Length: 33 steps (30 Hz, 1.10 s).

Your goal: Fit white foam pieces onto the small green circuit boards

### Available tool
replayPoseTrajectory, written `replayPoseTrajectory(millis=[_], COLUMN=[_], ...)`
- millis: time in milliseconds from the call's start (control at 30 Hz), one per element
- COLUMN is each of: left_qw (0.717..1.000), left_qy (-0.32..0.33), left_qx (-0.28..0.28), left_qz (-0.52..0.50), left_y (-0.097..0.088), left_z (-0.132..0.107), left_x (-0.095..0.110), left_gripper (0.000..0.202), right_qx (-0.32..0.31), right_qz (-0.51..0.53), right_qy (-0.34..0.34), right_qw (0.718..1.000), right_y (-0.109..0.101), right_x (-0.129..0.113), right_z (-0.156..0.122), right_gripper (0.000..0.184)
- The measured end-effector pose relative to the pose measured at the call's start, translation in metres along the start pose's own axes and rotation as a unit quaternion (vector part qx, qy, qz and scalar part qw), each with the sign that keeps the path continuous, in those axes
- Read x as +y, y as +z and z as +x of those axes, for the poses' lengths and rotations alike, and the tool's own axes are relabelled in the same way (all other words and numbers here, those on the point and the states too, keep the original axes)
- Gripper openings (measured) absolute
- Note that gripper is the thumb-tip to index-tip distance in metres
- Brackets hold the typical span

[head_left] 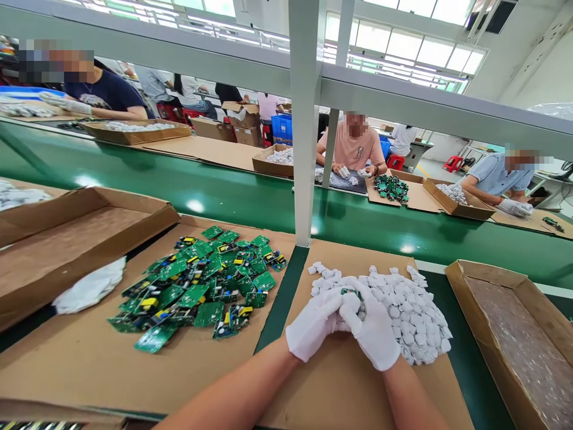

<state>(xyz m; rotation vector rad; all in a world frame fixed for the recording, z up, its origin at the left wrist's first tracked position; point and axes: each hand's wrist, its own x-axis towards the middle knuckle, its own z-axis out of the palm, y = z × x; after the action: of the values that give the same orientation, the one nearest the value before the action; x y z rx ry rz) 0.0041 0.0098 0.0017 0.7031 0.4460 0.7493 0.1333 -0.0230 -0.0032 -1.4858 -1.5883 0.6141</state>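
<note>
My left hand (316, 319) and my right hand (373, 331), both in white gloves, meet with bent fingers around a small green circuit board (351, 291). Only its top edge shows; the gloves cover the rest, and something whitish lies against it that I cannot make out. Directly behind and to the right of my hands spreads a pile of small white wrapped-looking pieces (416, 319) on brown cardboard (331, 382). To the left lies a heap of green circuit boards (192, 295) with yellow, blue and black components.
A white glove (92, 288) lies beside a cardboard tray (147, 209) at left. Another cardboard tray (474, 310) stands at right. A grey upright post (304, 131) rises ahead, before a green conveyor belt (242, 194). Across it, several people work with similar boards and white pieces.
</note>
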Motion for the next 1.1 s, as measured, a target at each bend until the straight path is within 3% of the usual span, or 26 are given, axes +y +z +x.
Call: replayPoseTrajectory(millis=[167,333,433,633,700,833,967,1100], left_qw=[1.000,0.999,0.998,1.000,0.999,0.999,0.997,0.994], left_qy=[0.017,-0.014,-0.027,0.017,0.023,0.027,0.036,0.044], left_qx=[0.004,0.001,0.001,0.018,0.022,0.010,0.001,0.021], left_qz=[0.008,-0.040,-0.057,-0.012,0.006,0.019,0.069,0.099], left_y=[0.000,-0.001,-0.001,0.000,0.000,0.000,0.002,0.001], left_z=[-0.002,-0.001,0.000,-0.001,-0.002,-0.002,-0.001,-0.001], left_x=[-0.003,0.000,0.000,-0.006,-0.006,-0.004,-0.002,0.000], left_gripper=[0.026,0.024,0.024,0.022,0.023,0.026,0.035,0.030], right_qx=[0.012,-0.063,-0.061,-0.011,-0.018,-0.093,-0.072,-0.076], right_qz=[-0.037,0.076,0.081,-0.038,-0.020,0.094,0.092,0.078], right_qy=[-0.008,-0.007,0.026,0.019,0.015,0.032,0.033,0.003], right_qw=[0.999,0.995,0.995,0.999,1.000,0.991,0.993,0.994], right_y=[0.000,-0.008,-0.008,-0.003,-0.005,-0.010,-0.010,-0.007], right_x=[-0.001,0.001,-0.001,-0.010,-0.011,-0.011,-0.015,-0.014], right_z=[0.000,-0.001,-0.001,0.000,-0.001,-0.001,0.001,0.001], right_gripper=[0.044,0.053,0.056,0.048,0.049,0.053,0.042,0.041])
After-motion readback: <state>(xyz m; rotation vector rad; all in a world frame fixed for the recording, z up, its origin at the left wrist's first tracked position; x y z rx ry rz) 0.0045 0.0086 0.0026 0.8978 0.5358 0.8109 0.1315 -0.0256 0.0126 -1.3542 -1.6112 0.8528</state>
